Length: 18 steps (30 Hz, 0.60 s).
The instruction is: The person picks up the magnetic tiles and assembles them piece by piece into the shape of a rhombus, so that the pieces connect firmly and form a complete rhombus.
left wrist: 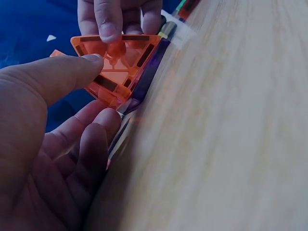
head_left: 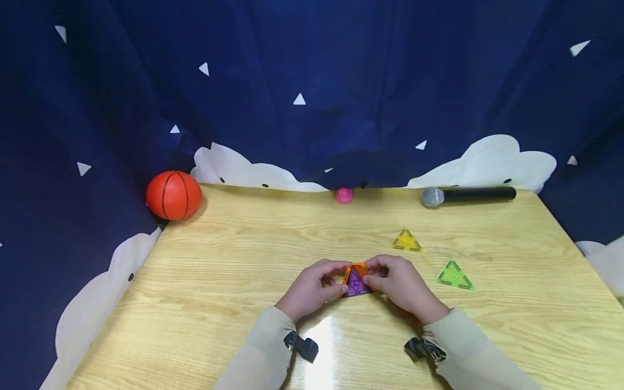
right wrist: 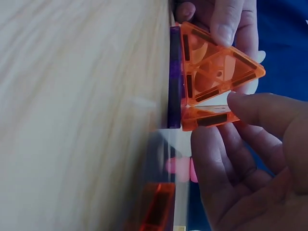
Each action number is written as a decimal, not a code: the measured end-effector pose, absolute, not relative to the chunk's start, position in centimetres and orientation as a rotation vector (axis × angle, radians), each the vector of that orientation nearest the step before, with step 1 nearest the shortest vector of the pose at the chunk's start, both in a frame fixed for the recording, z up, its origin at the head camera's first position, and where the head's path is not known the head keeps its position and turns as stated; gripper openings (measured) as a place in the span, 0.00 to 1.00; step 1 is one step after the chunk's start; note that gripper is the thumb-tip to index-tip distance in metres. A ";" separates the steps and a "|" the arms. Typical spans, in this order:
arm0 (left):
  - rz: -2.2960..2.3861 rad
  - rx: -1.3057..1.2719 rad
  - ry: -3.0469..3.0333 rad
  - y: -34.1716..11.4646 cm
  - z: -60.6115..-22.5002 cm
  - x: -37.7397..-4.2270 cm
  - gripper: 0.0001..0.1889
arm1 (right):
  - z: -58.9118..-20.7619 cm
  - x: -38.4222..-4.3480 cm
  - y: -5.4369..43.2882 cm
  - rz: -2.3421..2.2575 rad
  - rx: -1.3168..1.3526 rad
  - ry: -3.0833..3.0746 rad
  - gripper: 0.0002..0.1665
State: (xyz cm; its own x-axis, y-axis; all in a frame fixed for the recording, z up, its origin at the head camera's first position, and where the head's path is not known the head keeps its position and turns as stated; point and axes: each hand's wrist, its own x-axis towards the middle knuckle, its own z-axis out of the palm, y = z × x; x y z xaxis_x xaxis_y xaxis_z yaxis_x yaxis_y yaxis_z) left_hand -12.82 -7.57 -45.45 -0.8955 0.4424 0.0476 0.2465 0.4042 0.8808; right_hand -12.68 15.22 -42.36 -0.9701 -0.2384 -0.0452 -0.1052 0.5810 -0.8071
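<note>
A purple triangular magnetic tile (head_left: 355, 284) lies flat on the wooden table in front of the person. Two orange triangular tiles stand up along its edges and lean over it. My left hand (head_left: 316, 287) pinches one orange tile (right wrist: 219, 72) between thumb and fingers on the left side. Opposite it, my right hand (head_left: 401, 283) pinches the other orange tile (right wrist: 211, 117), thumb on one face and fingers behind. In the right wrist view, the lower edges of both orange tiles sit right at the purple tile's border, with their tops apart.
A yellow triangular tile (head_left: 407, 241) and a green one (head_left: 455, 275) lie to the right. Another orange piece (right wrist: 159, 207) is near the right wrist. Along the back are a red ball (head_left: 174, 195), a pink toy duck (head_left: 344, 195) and a microphone (head_left: 468, 195), before a blue curtain (head_left: 341, 65).
</note>
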 end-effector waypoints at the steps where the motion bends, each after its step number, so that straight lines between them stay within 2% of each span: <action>1: 1.489 0.613 2.471 -7.6 -45.5 -12.8 0.24 | -42.4 -12.7 15.1 -1.360 -0.290 2.649 0.09; 18: 1.447 0.589 2.489 -7.4 -45.3 -13.0 0.23 | -42.5 -12.3 14.0 -1.379 -0.301 2.679 0.09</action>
